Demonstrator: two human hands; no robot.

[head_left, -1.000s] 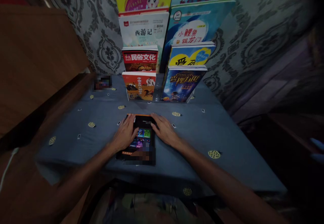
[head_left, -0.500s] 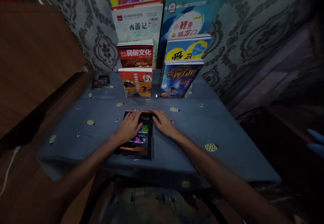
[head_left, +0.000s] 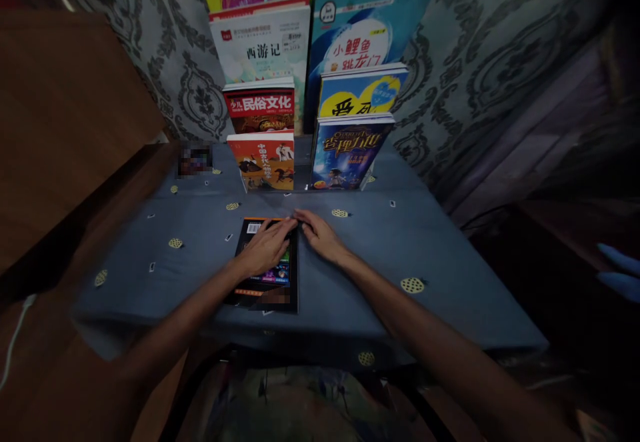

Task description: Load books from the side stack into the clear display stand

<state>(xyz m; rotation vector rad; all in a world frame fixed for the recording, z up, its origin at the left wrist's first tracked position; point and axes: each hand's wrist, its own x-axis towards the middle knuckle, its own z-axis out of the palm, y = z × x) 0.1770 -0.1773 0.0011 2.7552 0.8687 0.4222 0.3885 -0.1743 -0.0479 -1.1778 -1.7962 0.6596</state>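
A dark book (head_left: 294, 289) lies closed on the tablecloth, showing a cover with an orange top edge, a barcode and small colourful pictures. My left hand (head_left: 269, 245) rests flat across its upper half, fingers stretched toward the upper right corner and hiding part of the cover. At that same corner is my right hand (head_left: 321, 237), its fingers bent and held together with the tips against the book's edge. The fingertips of both hands nearly meet there. What lies under the right fingertips is hidden.
Behind the book stands a tiered rack with several upright books, among them an orange one (head_left: 265, 165) and a blue one (head_left: 345, 162). A patterned blue tablecloth (head_left: 200, 215) covers the table. A blurred dark item (head_left: 195, 161) lies at the back left. Patterned curtains hang behind.
My left hand has slid right and slightly up over the cover, uncovering the barcode; its fingertips now reach the upper right corner. My right hand stays at that corner. The view has shifted slightly.
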